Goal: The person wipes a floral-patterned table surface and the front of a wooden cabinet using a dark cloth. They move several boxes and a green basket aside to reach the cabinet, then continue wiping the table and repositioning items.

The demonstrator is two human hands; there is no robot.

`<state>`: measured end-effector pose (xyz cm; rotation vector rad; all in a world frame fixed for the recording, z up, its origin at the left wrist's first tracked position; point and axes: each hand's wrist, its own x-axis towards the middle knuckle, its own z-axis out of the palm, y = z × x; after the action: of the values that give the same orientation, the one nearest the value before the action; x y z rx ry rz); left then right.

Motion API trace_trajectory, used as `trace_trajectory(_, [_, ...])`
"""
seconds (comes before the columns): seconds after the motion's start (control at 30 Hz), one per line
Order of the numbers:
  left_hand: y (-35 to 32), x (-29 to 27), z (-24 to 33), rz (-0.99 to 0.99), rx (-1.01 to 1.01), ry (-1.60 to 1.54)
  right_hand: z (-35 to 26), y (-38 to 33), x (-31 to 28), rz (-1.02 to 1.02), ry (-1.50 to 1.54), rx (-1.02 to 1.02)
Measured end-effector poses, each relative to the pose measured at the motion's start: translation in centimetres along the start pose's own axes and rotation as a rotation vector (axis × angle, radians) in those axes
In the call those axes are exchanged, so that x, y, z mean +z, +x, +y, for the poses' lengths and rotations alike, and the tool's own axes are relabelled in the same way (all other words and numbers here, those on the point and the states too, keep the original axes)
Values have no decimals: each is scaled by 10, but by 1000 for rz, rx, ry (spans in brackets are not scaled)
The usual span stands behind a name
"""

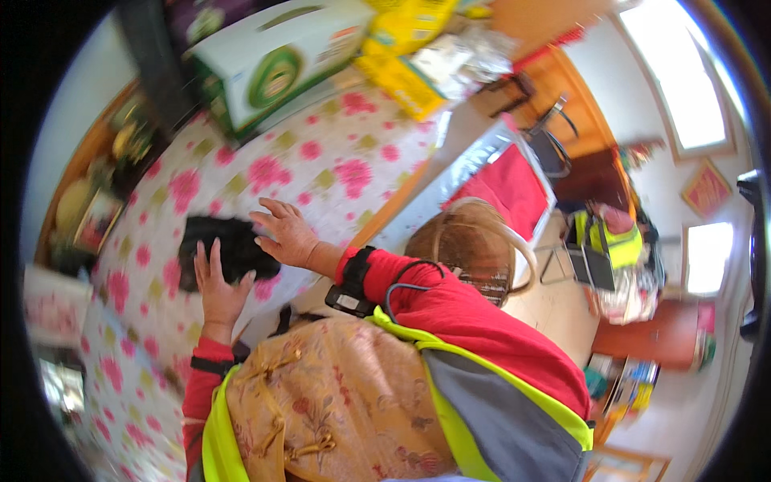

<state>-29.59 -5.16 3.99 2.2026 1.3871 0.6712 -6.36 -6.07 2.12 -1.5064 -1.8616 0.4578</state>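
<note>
On the floral tablecloth (229,173) lies a dark black item (233,235) that looks like soft folded fabric; blur hides its exact kind. My left hand (222,289) is over its near edge, fingers stretched out and apart. At the item's right side is my right hand (291,234), fingers spread, with the fingertips over or against the black edge. Neither hand is closed around it. Whether the fingertips press on it or hover just above, I cannot tell.
A white and green carton (277,64) and yellow packages (401,76) stand at the table's far side. A wicker basket (466,253) is to the right, beside a red cloth (502,189). Farther right, a person in a yellow vest (618,245) is near a folding chair (590,261).
</note>
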Motion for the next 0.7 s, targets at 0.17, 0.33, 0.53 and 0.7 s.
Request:
trace_trajectory(0.17, [13, 48, 27, -257, -137, 327, 83, -17, -68, 79, -375, 599])
trace_trajectory(0.33, [53, 73, 10, -146, 43, 383, 111, -23, -72, 219, -349, 486])
trace_trajectory(0.53, [155, 76, -43, -81, 181, 462, 109, -25, -70, 212, -350, 475])
trace_trajectory(0.7, [147, 31, -103, -136, -65, 552, 107, -25, -76, 149, -304, 495])
